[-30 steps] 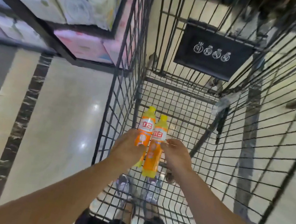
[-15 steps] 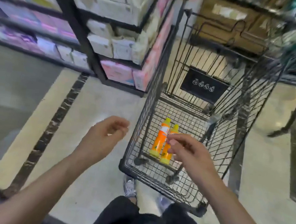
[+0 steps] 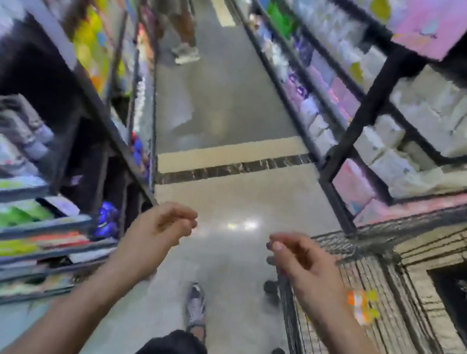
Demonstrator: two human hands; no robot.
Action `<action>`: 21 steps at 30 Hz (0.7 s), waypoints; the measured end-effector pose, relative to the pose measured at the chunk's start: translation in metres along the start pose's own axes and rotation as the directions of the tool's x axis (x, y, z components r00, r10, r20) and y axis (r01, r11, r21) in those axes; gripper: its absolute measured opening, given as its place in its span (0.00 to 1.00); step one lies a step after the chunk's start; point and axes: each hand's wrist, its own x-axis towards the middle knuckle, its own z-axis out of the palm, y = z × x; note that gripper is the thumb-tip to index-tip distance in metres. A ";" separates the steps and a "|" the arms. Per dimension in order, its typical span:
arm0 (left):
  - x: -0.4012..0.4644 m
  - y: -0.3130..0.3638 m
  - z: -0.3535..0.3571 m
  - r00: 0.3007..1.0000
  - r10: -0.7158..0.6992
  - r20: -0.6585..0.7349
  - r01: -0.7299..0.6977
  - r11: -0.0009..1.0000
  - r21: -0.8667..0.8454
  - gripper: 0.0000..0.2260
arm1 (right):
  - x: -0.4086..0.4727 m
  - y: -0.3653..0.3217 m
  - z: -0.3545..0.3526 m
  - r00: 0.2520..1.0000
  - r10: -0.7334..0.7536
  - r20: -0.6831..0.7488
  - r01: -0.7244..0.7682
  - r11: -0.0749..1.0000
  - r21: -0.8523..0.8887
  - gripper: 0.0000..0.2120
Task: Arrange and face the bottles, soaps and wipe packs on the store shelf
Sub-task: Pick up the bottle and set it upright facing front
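Orange bottles (image 3: 361, 307) lie blurred in wire cart (image 3: 366, 286), near right, not on any shelf. Left hand (image 3: 153, 233) and right hand (image 3: 301, 263) hang loosely curled, holding nothing, probably freed for shelf (image 3: 27, 221) at near left.

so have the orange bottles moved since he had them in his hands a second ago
Yes. The orange bottles now lie on the floor of the wire cart; both hands, left and right, are outside the cart and hold nothing.
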 end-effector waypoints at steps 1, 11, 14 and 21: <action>-0.017 -0.007 -0.016 0.999 -0.023 -0.040 0.023 1.000 -0.016 0.05 | -0.004 -0.003 0.014 0.999 -0.013 0.047 0.013 1.000 -0.003 0.03; -0.173 -0.044 -0.203 0.818 -0.104 -0.565 -0.016 0.979 -0.203 0.09 | -0.072 -0.080 0.213 0.839 -0.177 0.514 0.271 0.956 -0.113 0.06; -0.221 -0.069 -0.251 0.774 -0.133 -0.619 -0.007 0.976 -0.218 0.08 | -0.107 -0.094 0.289 0.760 -0.216 0.613 0.332 0.940 -0.081 0.09; -0.363 -0.171 -0.397 0.635 -0.231 -0.737 0.024 0.960 -0.280 0.10 | -0.223 -0.099 0.487 0.575 -0.230 0.785 0.406 0.913 -0.030 0.05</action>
